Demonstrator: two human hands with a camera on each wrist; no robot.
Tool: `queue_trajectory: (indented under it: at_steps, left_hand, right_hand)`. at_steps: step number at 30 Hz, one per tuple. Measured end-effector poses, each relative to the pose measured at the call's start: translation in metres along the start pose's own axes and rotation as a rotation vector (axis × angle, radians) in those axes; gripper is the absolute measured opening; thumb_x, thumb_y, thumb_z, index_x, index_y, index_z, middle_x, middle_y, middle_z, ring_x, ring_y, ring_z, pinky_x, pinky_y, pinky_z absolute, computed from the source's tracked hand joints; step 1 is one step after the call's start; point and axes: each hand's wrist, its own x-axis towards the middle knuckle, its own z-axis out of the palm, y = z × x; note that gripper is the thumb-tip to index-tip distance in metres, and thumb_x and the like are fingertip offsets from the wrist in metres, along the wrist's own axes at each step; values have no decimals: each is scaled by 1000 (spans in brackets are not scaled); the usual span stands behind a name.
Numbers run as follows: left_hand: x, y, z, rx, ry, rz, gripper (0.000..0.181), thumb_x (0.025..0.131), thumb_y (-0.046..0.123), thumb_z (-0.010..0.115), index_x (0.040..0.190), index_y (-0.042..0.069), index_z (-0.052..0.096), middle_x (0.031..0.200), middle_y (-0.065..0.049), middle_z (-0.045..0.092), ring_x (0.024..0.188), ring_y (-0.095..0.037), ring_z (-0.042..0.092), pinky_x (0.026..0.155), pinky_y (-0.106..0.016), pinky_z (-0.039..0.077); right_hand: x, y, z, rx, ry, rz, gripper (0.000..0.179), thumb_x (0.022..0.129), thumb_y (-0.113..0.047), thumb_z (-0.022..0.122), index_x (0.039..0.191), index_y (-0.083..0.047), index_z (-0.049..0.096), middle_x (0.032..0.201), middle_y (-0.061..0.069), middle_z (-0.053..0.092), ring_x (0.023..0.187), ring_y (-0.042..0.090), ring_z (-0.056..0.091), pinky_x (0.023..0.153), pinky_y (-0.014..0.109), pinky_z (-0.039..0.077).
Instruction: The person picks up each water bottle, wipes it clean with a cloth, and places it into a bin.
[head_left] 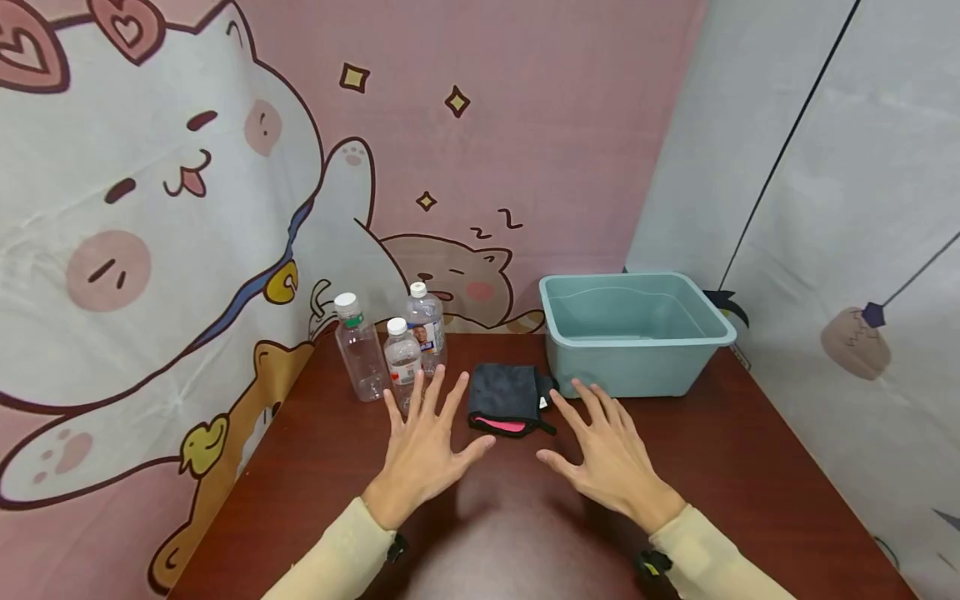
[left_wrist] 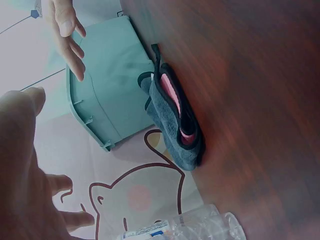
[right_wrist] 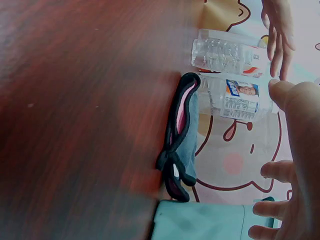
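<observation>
Both hands hover over the table with fingers spread, holding nothing. My left hand (head_left: 422,454) is in front of several clear plastic bottles; the nearest is a small white-capped bottle (head_left: 403,354), partly hidden by its fingers. Behind that stands a labelled bottle (head_left: 426,321), and to the left a taller bottle with a green neck ring (head_left: 362,354). Between and beyond the hands lies a folded dark grey cloth (head_left: 504,393) with black edging and a pink inside. My right hand (head_left: 611,454) is right of the cloth, in front of a blue-green plastic bin (head_left: 622,371).
The bin stands upright at the back right of the dark red-brown table (head_left: 480,542). A pink wall covering with cartoon cats (head_left: 465,275) rises behind the table, and a pale wall covering (head_left: 840,208) runs along the right.
</observation>
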Motion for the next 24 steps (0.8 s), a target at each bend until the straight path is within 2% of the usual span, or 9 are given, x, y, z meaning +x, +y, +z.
queue_trajectory:
  at_steps: [5,12,18,24]
  left_hand:
    - [6,-3,-3,-6,63,25,99,105,84,62,186,38,29,194,-12,31,181,-48,26,138,-90,12]
    - [20,-12,-14,-16,227,102,84,108,65,74,179,29,47,184,-16,47,175,-47,40,138,-88,20]
    - [35,-19,-25,-41,344,133,72,109,51,80,173,25,56,179,-16,54,173,-45,45,139,-85,24]
    - [48,-28,-32,-77,430,152,61,110,39,81,165,17,64,173,-19,59,167,-48,51,139,-84,28]
  right_hand:
    - [5,-2,2,9,-6,-17,96,100,-78,78,178,-29,50,183,19,46,167,51,46,128,76,48]
    - [17,-3,0,13,-10,-39,95,102,-75,77,178,-25,50,183,18,48,166,50,49,126,75,51]
    - [28,-4,1,51,-40,-50,94,105,-73,75,180,-25,47,185,17,45,167,48,48,129,74,49]
    - [42,-6,2,60,3,-98,91,105,-66,80,178,-23,50,182,19,49,164,49,52,123,74,54]
